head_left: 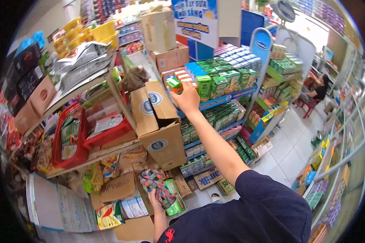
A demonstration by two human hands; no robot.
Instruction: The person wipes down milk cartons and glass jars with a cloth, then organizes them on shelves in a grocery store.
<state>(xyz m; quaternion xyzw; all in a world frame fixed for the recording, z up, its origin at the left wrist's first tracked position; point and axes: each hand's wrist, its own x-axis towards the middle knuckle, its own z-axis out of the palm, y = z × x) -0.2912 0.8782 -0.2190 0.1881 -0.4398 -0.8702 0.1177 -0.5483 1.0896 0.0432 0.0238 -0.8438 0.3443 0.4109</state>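
My right hand [186, 97] reaches to the top shelf of a blue milk rack [227, 99], its fingers closed round a small green carton [173, 83]. Rows of green cartons [220, 86] and orange-and-white cartons stand just beside it. Lower down, my left hand [155, 200] holds a patterned grey, red and green cloth [160, 188]. Close to the cloth is a green pack [175, 196]. An open cardboard box [162, 148] stands between the two hands, against the rack's left side.
Red baskets [71, 135] sit on a shelf to the left. Open cartons with packets lie on the floor below [119, 188]. A seated person [321, 87] is far right on a red chair [310, 106]. Glass shelving lines the right edge, beyond the tiled floor [284, 150].
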